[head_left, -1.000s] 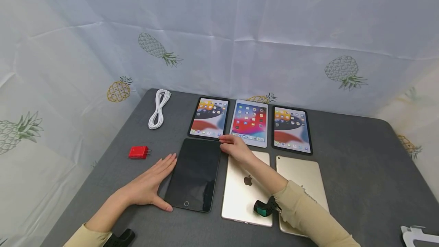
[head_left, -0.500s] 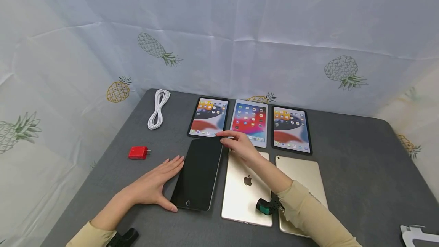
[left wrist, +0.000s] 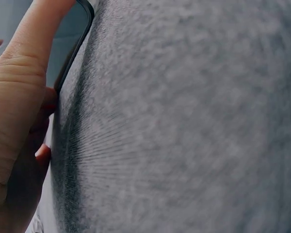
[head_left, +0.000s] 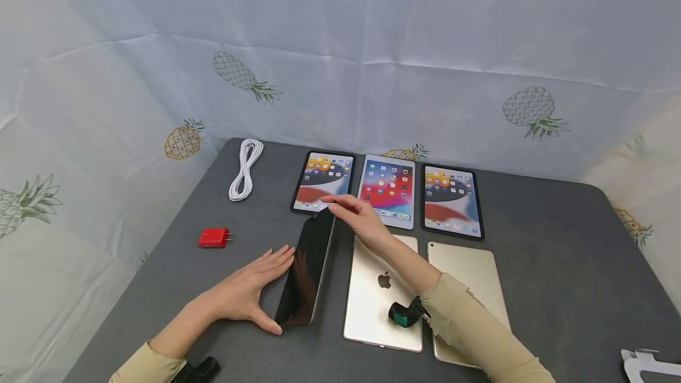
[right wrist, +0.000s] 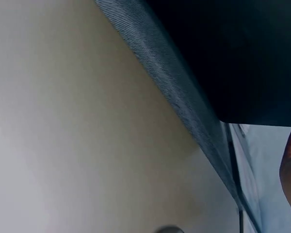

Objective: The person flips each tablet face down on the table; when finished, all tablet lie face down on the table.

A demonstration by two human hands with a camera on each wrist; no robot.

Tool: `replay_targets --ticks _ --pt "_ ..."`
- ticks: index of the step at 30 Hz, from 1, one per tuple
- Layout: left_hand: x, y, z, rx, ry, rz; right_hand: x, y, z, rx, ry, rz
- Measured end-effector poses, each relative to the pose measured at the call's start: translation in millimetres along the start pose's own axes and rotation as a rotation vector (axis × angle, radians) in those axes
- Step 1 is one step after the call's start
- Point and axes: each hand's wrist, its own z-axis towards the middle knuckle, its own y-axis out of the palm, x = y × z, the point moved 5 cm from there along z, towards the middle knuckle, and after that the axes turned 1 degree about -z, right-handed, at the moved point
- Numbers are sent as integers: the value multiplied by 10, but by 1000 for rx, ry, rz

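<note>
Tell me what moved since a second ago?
The black tablet tipped up onto its left edge: the right hand lifted its far right corner, while the left hand braces the left side. The other tablets, the cable and the red plug stayed put.

I saw open table (head_left: 558, 253) at right; tablets (head_left: 387, 192) crowded the centre, while plug (head_left: 215, 237) and cable (head_left: 245, 168) sat at left, well apart.
</note>
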Motion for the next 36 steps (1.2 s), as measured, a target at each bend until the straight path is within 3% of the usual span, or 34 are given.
replay_targets --ticks 5,13,21,25,32,36 --pt "-7 15 -1 10 1 3 39 114 64 3 -45 -2" --pt "36 -17 12 -4 -19 60 64 184 78 60 -28 35" --pt "119 -95 19 91 37 172 80 216 83 131 -31 3" --pt "304 -222 66 172 125 211 55 243 91 159 -88 -20" --pt "933 -481 121 310 466 198 35 284 82 156 -132 -31" --pt "1104 -537 109 281 486 181 43 286 82 157 -130 -30"
